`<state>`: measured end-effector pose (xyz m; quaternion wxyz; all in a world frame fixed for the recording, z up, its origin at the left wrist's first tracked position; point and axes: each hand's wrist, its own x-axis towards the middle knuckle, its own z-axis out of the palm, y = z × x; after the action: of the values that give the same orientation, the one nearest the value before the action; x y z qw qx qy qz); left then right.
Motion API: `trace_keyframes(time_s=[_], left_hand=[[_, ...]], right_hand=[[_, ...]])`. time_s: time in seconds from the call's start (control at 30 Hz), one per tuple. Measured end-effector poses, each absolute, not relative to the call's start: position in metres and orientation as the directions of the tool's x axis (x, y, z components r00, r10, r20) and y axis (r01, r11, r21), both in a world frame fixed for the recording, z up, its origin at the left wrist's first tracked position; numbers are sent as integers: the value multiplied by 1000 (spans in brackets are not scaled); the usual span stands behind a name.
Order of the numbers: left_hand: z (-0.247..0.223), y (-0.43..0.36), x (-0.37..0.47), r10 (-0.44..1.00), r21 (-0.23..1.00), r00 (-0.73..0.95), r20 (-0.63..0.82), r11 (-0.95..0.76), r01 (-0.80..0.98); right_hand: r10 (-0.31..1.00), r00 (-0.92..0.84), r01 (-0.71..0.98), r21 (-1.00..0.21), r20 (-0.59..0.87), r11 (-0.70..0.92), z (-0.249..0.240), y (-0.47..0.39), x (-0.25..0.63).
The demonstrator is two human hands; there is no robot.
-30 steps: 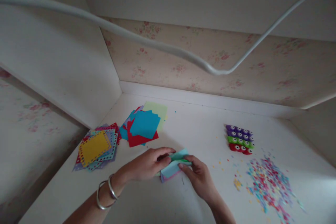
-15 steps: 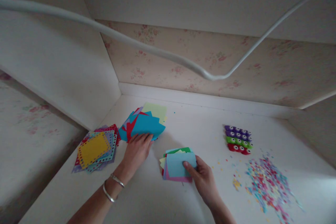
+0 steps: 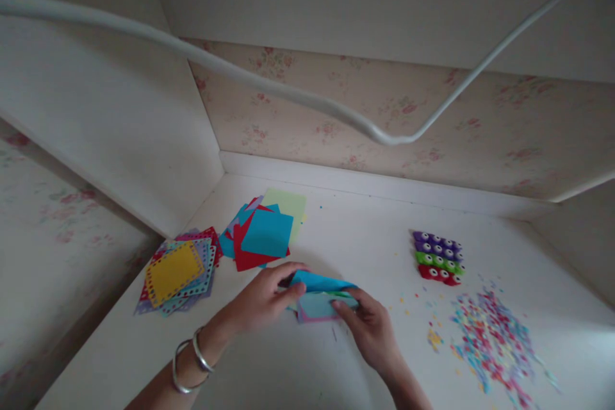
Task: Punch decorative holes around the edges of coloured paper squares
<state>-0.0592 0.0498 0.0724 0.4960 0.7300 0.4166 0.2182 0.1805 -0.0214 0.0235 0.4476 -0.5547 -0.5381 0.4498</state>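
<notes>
My left hand point(image 3: 277, 295), two bangles at its wrist, pinches a blue paper sheet point(image 3: 319, 281) between thumb and fingers. That sheet stands tilted behind a small stack of coloured paper point(image 3: 317, 309), whose top piece is pale blue over pink. Gripping the stack's right side is my right hand point(image 3: 368, 320), its thumb on top; the blue sheet's right end reaches these fingers. Beyond my left hand lies a loose pile of blue, red and pale green paper squares point(image 3: 267, 234). The fingers behind the blue sheet are partly hidden.
Paper sheets with punched holes along their edges point(image 3: 175, 272) are piled at the left. Purple, green and red pieces with eyes point(image 3: 437, 257) sit at the right, near scattered confetti point(image 3: 497, 336). A white cable point(image 3: 307, 99) crosses above the white table point(image 3: 269, 371).
My left hand has lifted a blue sheet off the loose pile and brought it right, to the stack in my right hand. The stack now tilts more.
</notes>
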Motion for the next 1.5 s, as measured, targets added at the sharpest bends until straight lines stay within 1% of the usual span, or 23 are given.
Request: trace_keyframes(time_s=[0.07,0.13,0.2,0.23,0.3,0.37,0.47,0.57,0.63,0.73,0.83,0.9,0.93,1.0,1.03,1.1,1.13,1.17,1.23,1.33,1.4,1.47,1.5], left_hand=[[51,63,-65,913,835,407,-18,-211,508],[27,76,-72,959,599,233,163,-284,749],[9,82,-78,950,385,215,227,-290,876],[4,82,-79,946,320,224,233,-292,901],[1,79,-79,940,269,255,226,-312,911],[4,73,-77,932,278,285,222,-341,898],[9,69,-73,927,310,314,203,-365,878],[13,67,-73,937,350,303,172,-346,871],[21,61,-72,931,492,346,120,-358,793],[44,46,-64,838,799,544,32,-349,490],[66,36,-55,730,931,680,-60,-205,302],[68,40,-55,722,964,684,-105,-97,249],[65,46,-57,760,967,642,-103,-76,245],[51,62,-65,879,934,476,-32,-144,327],[41,70,-69,931,864,363,37,-212,456],[22,83,-78,959,598,229,169,-284,750],[14,86,-81,957,476,213,196,-283,833],[7,88,-83,952,384,227,204,-291,876],[-1,86,-84,944,297,263,199,-314,902],[-1,77,-82,937,320,296,185,-342,883],[4,70,-80,935,375,304,182,-352,858],[16,62,-78,938,511,300,175,-347,786],[25,57,-76,940,611,304,156,-334,718]], right_hand=[[992,126,154,-987,-24,-43,20,-22,180],[979,201,71,-996,-45,-60,19,-24,180],[973,208,-26,-995,-100,-96,19,-27,180],[973,195,-61,-991,-127,-117,19,-28,180],[970,187,-85,-986,-158,-144,18,-29,181],[968,188,-56,-986,-165,-157,17,-30,183],[982,103,3,-987,-160,-161,15,-29,186],[994,27,40,-993,-106,-107,18,-28,186],[999,14,45,-998,-42,-42,21,-27,185],[1000,-12,80,-997,22,23,26,-25,184],[1000,2,100,-995,-7,-7,25,-24,185],[996,58,71,-994,-74,-78,22,-25,186],[990,100,44,-994,-100,-105,20,-25,186],[977,167,-23,-991,-132,-130,19,-27,187],[972,185,-60,-989,-142,-133,18,-28,187],[967,185,-111,-982,-174,-156,19,-30,187],[966,175,-117,-978,-190,-171,19,-31,188],[966,164,-111,-977,-197,-181,19,-31,188],[973,131,-77,-980,-190,-181,19,-32,189],[984,76,5,-987,-161,-162,17,-31,190],[991,51,60,-990,-122,-125,18,-30,191],[999,5,99,-994,-45,-46,21,-29,191],[1000,-24,113,-994,-3,0,23,-29,191]])
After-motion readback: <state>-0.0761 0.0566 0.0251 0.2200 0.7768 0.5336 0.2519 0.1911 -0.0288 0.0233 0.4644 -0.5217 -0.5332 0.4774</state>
